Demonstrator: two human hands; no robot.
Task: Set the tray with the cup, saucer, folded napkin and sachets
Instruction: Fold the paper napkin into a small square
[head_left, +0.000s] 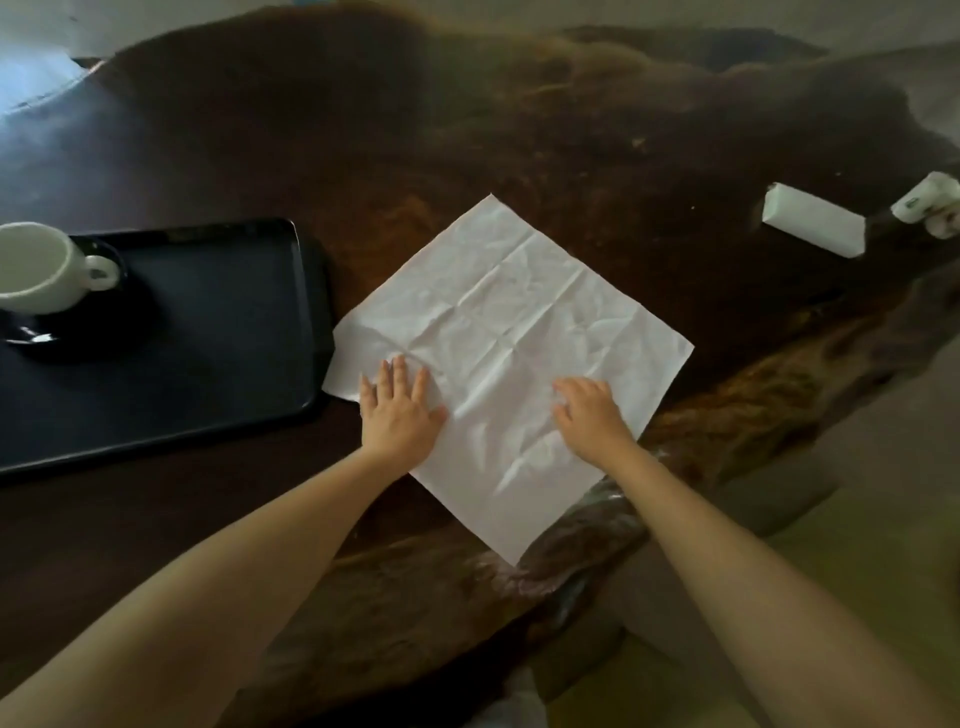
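A white paper napkin lies fully unfolded and creased on the dark wooden table, turned like a diamond. My left hand rests flat on its left part, fingers spread. My right hand presses on its lower right part with fingers slightly curled. To the left sits a black tray; its right rim touches the napkin's left corner. A white cup stands on a dark saucer at the tray's left end. White sachets lie at the far right edge.
A white rectangular packet lies on the table at the right, next to the sachets. The table's irregular front edge runs diagonally just below the napkin's lower right side. Floor shows beyond it.
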